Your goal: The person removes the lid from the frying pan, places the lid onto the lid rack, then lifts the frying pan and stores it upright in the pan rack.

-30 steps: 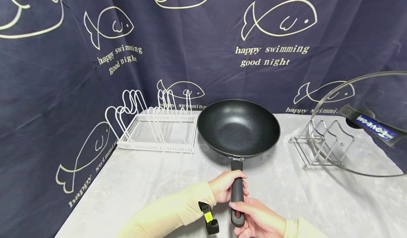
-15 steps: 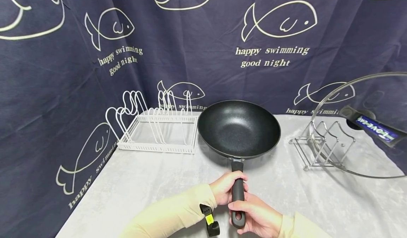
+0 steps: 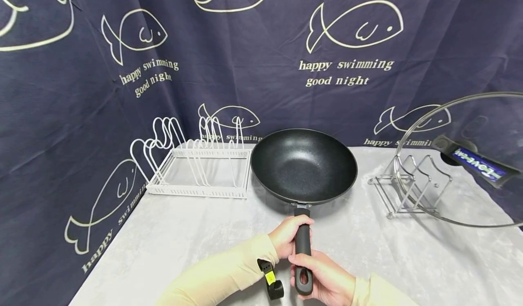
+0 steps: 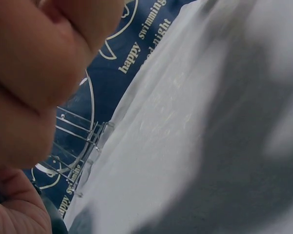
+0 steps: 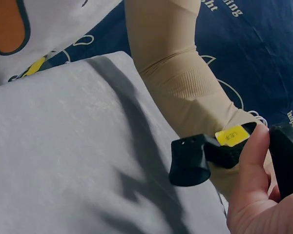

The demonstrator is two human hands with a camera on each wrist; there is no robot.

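A black wok-shaped frying pan [image 3: 304, 165] faces me in the middle of the head view, its handle [image 3: 303, 240] pointing toward me. My left hand [image 3: 288, 235] grips the handle near the pan body, thumb laid across the top. Closer to the handle's looped end, my right hand [image 3: 324, 276] holds it from the right with the thumb on top. In the left wrist view the curled fingers [image 4: 34, 63] of the left hand fill the upper left. The right wrist view shows the right hand [image 5: 256, 200] beside the dark handle [image 5: 285, 156].
A white wire rack [image 3: 200, 190] stands left of the pan. On the right, a glass lid [image 3: 470, 97] with a black handle leans upright in a chrome wire rack [image 3: 404, 210]. A dark blue fish-print curtain [image 3: 253, 70] hangs behind and left of the grey tabletop [image 3: 175, 242].
The whole head view has shifted slightly, so everything sits a little further left. Both hands stay on the handle; the right hand has edged slightly up and left along with it.
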